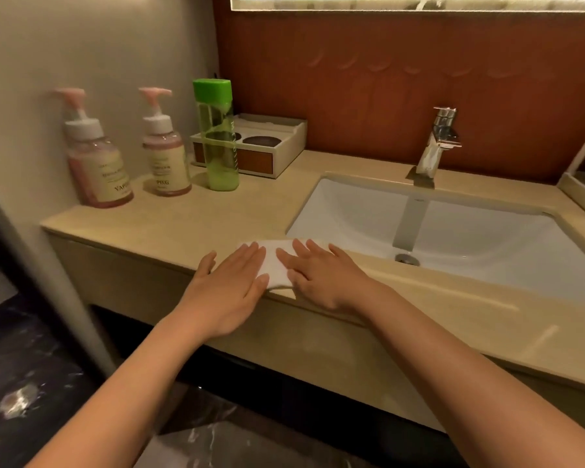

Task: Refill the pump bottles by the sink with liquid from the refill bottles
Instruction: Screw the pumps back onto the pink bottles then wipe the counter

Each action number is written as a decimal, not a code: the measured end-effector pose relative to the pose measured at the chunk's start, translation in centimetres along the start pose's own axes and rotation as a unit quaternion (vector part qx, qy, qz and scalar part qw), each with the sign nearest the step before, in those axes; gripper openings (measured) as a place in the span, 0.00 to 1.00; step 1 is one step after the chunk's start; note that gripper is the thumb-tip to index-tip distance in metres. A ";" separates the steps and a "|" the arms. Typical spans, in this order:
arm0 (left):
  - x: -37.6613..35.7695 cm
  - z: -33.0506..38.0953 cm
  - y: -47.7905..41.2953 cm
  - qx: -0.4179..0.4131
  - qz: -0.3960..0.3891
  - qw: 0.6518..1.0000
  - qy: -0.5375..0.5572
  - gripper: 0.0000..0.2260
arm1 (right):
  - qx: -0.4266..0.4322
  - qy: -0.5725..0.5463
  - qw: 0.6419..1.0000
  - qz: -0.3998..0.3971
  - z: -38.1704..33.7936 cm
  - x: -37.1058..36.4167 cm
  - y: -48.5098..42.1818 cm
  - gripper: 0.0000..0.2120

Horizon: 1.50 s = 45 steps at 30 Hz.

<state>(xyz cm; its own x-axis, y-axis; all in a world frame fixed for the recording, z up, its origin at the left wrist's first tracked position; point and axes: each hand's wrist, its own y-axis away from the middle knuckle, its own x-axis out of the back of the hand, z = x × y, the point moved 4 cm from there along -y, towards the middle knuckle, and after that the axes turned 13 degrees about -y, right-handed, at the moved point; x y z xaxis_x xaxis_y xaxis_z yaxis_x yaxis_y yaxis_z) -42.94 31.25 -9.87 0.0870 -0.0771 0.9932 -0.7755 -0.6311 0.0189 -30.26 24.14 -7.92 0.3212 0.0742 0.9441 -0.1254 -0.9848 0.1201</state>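
Note:
Two pink pump bottles stand at the counter's back left against the wall: the left pump bottle point(97, 157) and the right pump bottle point(165, 151), both holding pink liquid. Beside them stands a tall green refill bottle point(218, 136) with a green cap on. Near the counter's front edge lies a folded white cloth point(275, 263). My left hand point(232, 285) and my right hand point(320, 275) lie flat on it with straight fingers, one at each side, well away from the bottles.
A white sink basin point(453, 231) fills the counter's right half, with a chrome faucet point(438, 143) behind it. A white and brown tray box point(260, 146) sits behind the green bottle. The beige counter point(217, 217) ends at a front edge above a dark marble floor.

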 end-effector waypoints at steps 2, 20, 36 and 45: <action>-0.1 -1.2 -1.0 0.002 -0.012 1.000 0.004 0.24 | 0.003 0.001 1.000 0.002 -0.3 -0.1 -1.6 0.23; -0.2 -11.1 -11.8 0.055 -0.053 0.997 -0.004 0.24 | -0.017 0.020 0.999 -0.032 -1.3 2.0 -17.7 0.23; -1.2 -16.0 -11.2 0.084 -0.048 0.995 0.028 0.23 | 0.015 0.026 0.999 -0.039 -5.0 1.0 -21.7 0.23; -1.8 -19.6 -7.7 0.125 -0.054 0.990 0.022 0.23 | 0.051 0.052 0.996 -0.054 -9.7 0.2 -22.1 0.23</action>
<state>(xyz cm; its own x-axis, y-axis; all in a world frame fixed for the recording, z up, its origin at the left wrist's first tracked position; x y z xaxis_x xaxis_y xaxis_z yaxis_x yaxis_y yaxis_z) -49.40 51.38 -9.56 0.1293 0.0314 0.9911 -0.5840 -0.8054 0.1017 -36.55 47.47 -7.44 0.2283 0.1916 0.9545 0.0021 -0.9805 0.1963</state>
